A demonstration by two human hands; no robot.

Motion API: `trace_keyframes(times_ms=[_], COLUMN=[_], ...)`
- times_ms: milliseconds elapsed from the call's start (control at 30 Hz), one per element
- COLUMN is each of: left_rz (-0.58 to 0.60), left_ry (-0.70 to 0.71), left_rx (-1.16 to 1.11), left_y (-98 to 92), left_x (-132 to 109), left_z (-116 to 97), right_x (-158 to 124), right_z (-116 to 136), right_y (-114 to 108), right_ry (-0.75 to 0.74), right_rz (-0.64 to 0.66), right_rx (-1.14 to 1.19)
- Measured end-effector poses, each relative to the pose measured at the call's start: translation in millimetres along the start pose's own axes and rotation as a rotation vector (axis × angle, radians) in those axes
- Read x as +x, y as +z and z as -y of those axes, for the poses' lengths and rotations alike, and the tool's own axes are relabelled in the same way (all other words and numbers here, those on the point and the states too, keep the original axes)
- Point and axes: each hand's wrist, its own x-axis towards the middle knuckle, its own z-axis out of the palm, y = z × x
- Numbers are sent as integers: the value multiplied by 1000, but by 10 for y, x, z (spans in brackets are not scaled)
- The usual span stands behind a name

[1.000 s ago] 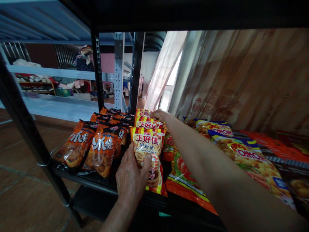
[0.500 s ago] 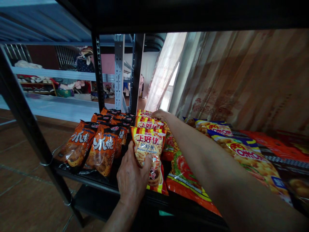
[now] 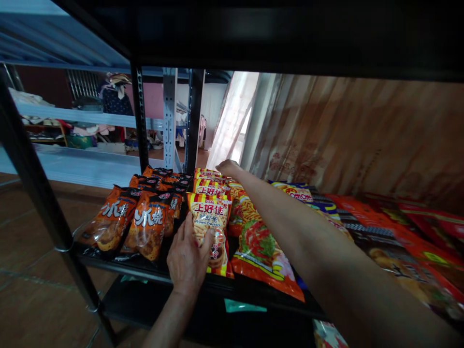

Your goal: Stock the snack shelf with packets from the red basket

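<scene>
A front bag of prawn crackers (image 3: 210,217), red and yellow striped, leans at the head of a row on the black shelf. My left hand (image 3: 188,258) grips its left side, thumb across the front and fingers along the edge. More prawn cracker bags (image 3: 209,187) stand behind it. My right hand (image 3: 229,167) reaches over to the back of this row; its fingers are mostly hidden by the bags. To the left are several orange and black snack bags (image 3: 150,222). Beneath my right forearm lies an orange snack bag with a red and green picture (image 3: 259,246).
A black upper shelf (image 3: 268,43) hangs low over both arms, and a black post (image 3: 39,169) stands at left. Blue-yellow snack bags (image 3: 302,193) and red packets (image 3: 427,237) fill the right. A curtain (image 3: 362,140) hangs behind. Below is a lower shelf (image 3: 134,302).
The view has shifted, so the shelf and bags appear further left and more of the right side shows. Both hands stay at the prawn cracker row, the left on the front bag.
</scene>
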Motion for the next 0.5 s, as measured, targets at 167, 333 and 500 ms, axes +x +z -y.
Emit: trace_keyframes(times_ms=[167, 333, 500], left_rz=[-27, -33, -37], left_ry=[29, 21, 0], left_rx=[-17, -20, 22], left_y=[-51, -72, -88], left_x=[-34, -66, -87], left_z=[-17, -27, -31], right_x=[-544, -965, -1131], right_z=[117, 188, 162], right_y=[110, 248, 235], right_ry=[5, 148, 238], right_rz=[-56, -212, -278], right_rx=[-8, 79, 324])
